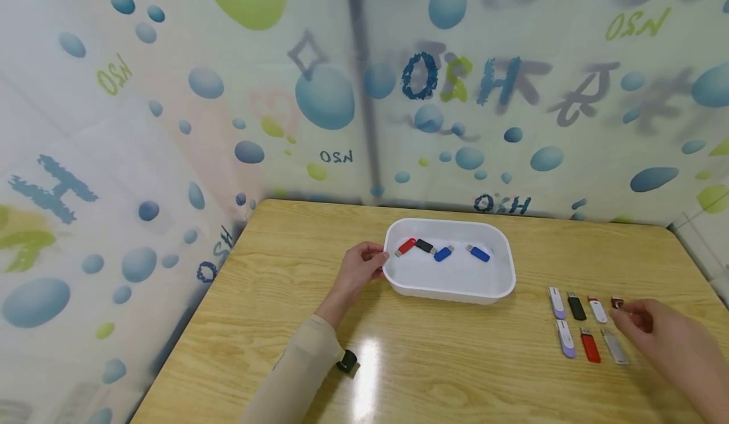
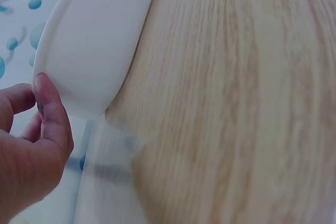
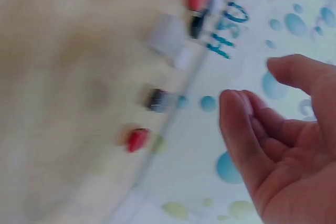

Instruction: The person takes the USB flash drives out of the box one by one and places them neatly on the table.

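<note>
My left hand (image 1: pixel 364 262) pinches the left rim of a white plastic tray (image 1: pixel 450 291), with thumb and fingers on either side of the rim in the left wrist view. Inside the tray lie a red USB stick (image 1: pixel 406 247), a black USB stick (image 1: pixel 424 245) and two blue ones (image 1: pixel 479 254). Over at the right, my right hand (image 1: pixel 663 329) hovers by a small dark brown USB stick (image 1: pixel 617 302). Its thumb and fingers (image 3: pixel 236 124) stand apart in the right wrist view, with nothing between them.
Left of my right hand, two rows of USB sticks lie on the wooden table (image 1: pixel 455 361): white-and-purple ones (image 1: pixel 557 303), a black one (image 1: pixel 577 307), a white one (image 1: pixel 597 310), a red one (image 1: pixel 590 346) and a clear one (image 1: pixel 615 347). A patterned curtain (image 1: pixel 319 177) borders the back and left.
</note>
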`<state>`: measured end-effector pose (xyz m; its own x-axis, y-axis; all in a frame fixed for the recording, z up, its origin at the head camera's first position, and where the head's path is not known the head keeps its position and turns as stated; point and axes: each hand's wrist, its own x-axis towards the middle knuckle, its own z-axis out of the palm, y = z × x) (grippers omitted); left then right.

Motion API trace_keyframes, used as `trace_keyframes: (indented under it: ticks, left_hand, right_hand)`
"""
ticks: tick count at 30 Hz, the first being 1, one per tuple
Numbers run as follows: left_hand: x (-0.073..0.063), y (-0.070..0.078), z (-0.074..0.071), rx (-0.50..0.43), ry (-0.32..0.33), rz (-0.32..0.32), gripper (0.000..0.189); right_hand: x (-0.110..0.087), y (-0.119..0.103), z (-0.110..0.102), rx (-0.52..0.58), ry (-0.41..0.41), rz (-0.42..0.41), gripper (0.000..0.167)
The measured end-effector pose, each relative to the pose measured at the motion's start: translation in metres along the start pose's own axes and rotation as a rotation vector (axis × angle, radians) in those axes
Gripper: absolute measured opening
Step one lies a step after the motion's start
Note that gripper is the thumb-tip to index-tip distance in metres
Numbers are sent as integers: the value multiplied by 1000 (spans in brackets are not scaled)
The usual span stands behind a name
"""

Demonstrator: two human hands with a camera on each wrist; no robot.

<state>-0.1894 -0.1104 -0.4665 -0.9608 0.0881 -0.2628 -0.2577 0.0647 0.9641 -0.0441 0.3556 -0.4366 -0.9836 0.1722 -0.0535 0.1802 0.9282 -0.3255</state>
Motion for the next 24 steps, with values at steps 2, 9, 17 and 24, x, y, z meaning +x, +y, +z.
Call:
trace_keyframes:
  ticks: [2,9,17,24]
  left_hand:
    - [0,0,-1,-4,1,-2,24]
    - [1,-1,-2,5,0,-1,25]
    - [0,1,-1,8,-3,-1,24]
    - [0,0,-1,9,-1,-6,25]
  right_hand:
    - [3,-12,-7,24,93,-50,44]
    - [12,-59,-20,81,149,-170,52]
    - [32,-107,-16,93,180,-352,45]
    - [51,-140,-7,95,133,-406,45]
